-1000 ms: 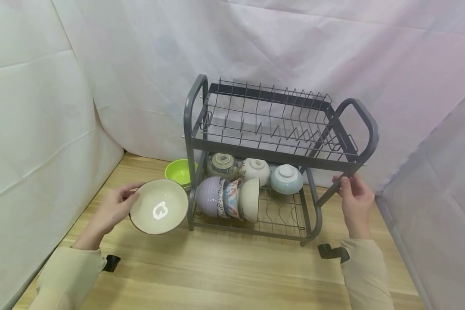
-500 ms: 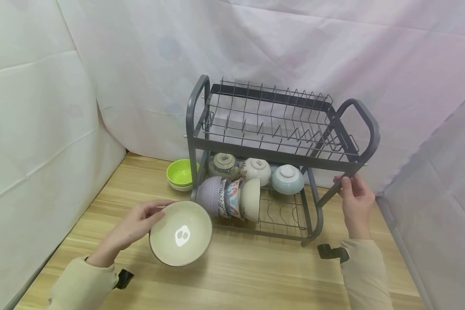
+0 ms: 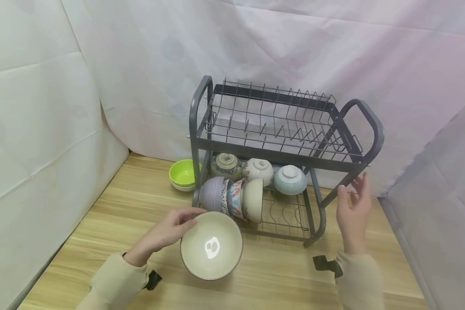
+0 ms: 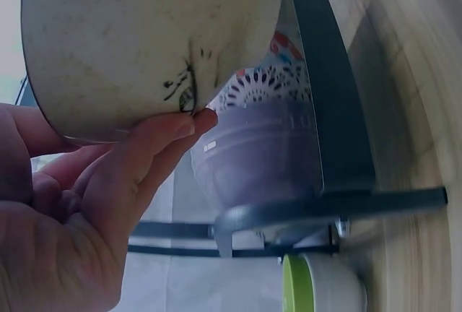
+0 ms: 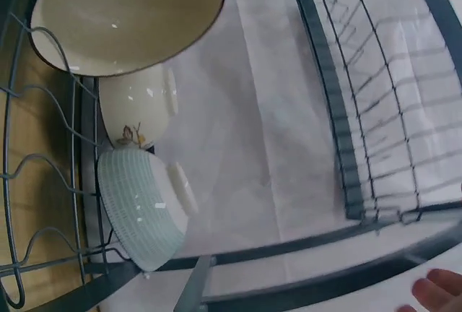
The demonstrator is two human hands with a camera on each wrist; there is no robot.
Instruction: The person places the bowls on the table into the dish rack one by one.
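My left hand point(image 3: 166, 232) pinches the rim of a cream bowl point(image 3: 211, 245) with a thin dark edge, held in front of the dish rack point(image 3: 255, 153) with its inside facing up towards me. In the left wrist view, the thumb and fingers lie on either side of the bowl wall point(image 4: 144, 45), which has a small dark drawing. My right hand point(image 3: 354, 219) is beside the rack's right post, its fingers loose and holding nothing. In the right wrist view only fingertips point(image 5: 437, 290) show, apart from the dark frame.
On the lower tier, a purple bowl point(image 3: 211, 193), patterned bowls and another cream bowl point(image 3: 252, 200) stand on edge. Behind them sit upturned bowls, including a pale blue one point(image 3: 290, 180). A green bowl point(image 3: 183, 173) is stacked in a white one left of the rack.
My left hand has carried the cream bowl rightward and towards me, from the rack's left side to its front. My right hand has let go of the rack post.
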